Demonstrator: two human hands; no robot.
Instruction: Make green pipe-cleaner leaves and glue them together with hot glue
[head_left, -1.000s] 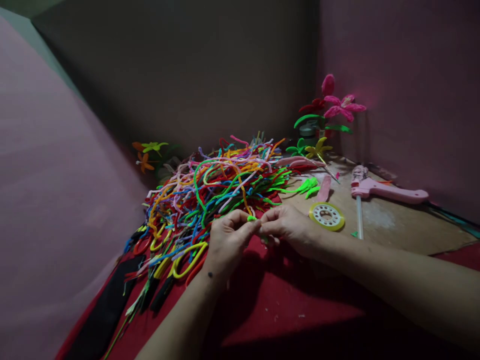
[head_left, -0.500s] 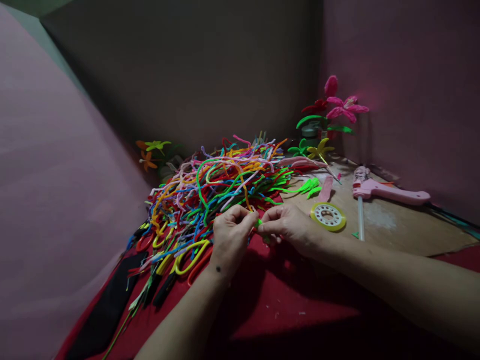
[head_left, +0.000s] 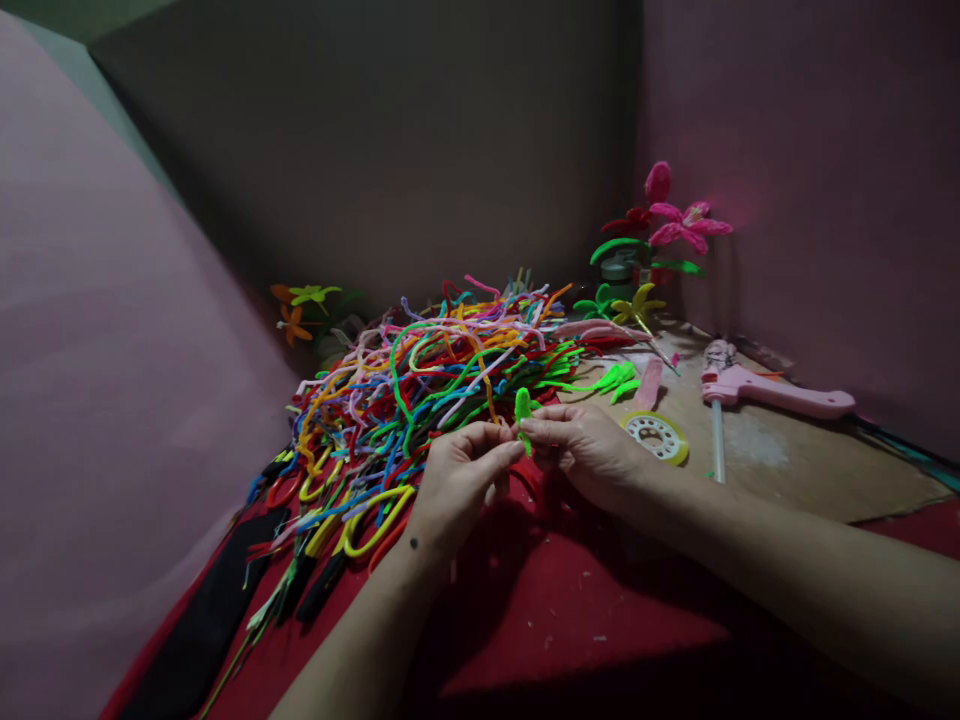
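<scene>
A small bright-green fuzzy pipe-cleaner leaf [head_left: 523, 404] stands upright between my two hands. My right hand [head_left: 574, 435] pinches it from the right with thumb and forefinger. From the left, my left hand [head_left: 469, 465] closes thumb and forefinger at the leaf's lower part; what exactly lies between those fingertips is partly hidden. Just behind the hands spreads a tangled heap of coloured pipe cleaners [head_left: 442, 350]. Several bright-green finished-looking pieces [head_left: 617, 380] lie on the cardboard beyond my right hand.
A yellow tape roll [head_left: 656, 437] and a pink glue gun [head_left: 772, 388] rest on the cardboard [head_left: 810, 470] at right. Yellow-handled scissors [head_left: 375, 530] and a black strip [head_left: 202, 620] lie at left on the red cloth [head_left: 600, 600]. A pink pipe-cleaner flower [head_left: 690, 225] stands at the back.
The green leaf, mostly covered by fingers before, now rises upright above the fingertips. My right hand has turned slightly, and my left hand has shifted a little. The view has moved slightly.
</scene>
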